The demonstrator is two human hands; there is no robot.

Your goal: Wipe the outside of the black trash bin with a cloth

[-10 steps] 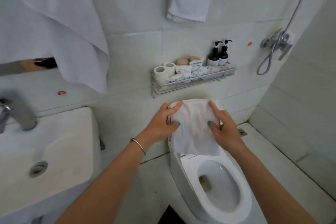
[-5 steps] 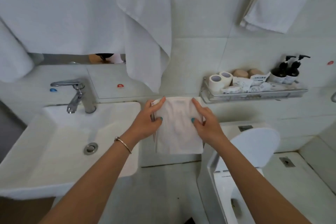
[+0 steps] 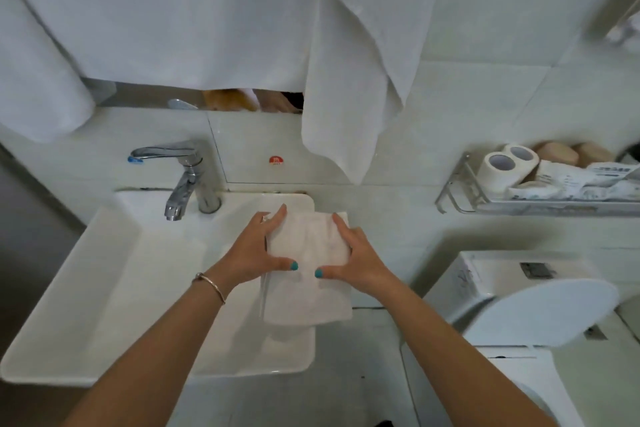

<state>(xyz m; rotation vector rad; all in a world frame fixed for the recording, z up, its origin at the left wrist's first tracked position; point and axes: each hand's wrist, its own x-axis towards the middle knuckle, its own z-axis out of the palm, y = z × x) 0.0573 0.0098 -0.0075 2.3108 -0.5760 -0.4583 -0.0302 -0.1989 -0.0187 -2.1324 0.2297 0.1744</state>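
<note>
Cloth (image 3: 308, 274) — folded, long side running 12 to 6, pinched between left hand (image 3: 256, 253) and right hand (image 3: 360, 260) — no black bin showing.

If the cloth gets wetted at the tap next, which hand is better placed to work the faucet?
Probably the left hand: it grips the cloth's faucet-side edge, over the sink. The faucet stands up-left of it. The right hand holds the far edge.

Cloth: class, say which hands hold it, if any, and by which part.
Both hands hold the white cloth: the left hand grips its left edge, the right hand its right edge, thumbs in front, near the top.
</note>
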